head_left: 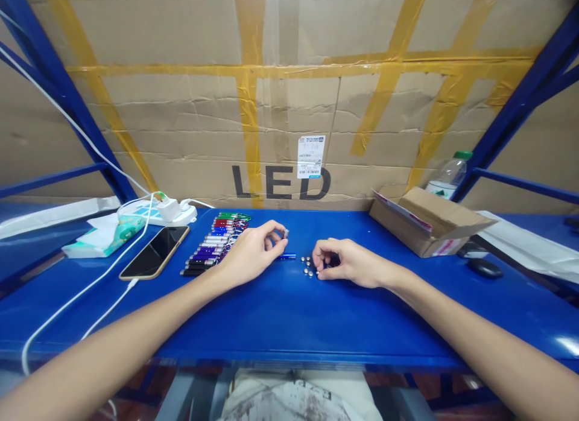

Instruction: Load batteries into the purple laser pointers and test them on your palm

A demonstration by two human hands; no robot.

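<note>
My left hand (257, 249) is closed in a pinch on a small silver piece (286, 233) that looks like one or more button cells. Below its fingertips a blue metal tube (288, 256) lies on the table, partly hidden by the hand. Several loose button cells (308, 264) are scattered between my two hands. With curled fingers, my right hand (346, 261) pinches a button cell at the right edge of that group; the fingers cover most of it. Left of my left hand, finished-looking pen-like metal torches (210, 246) lie in a row, black, purple, silver, blue, red and green.
A phone (155, 252) with a cable, a tissue pack (106, 235) and a power strip (181, 215) lie at left. At right are an open cardboard box (423, 222), a black mouse (485, 268) and a bottle (452, 174). A large carton (194, 125) walls the back.
</note>
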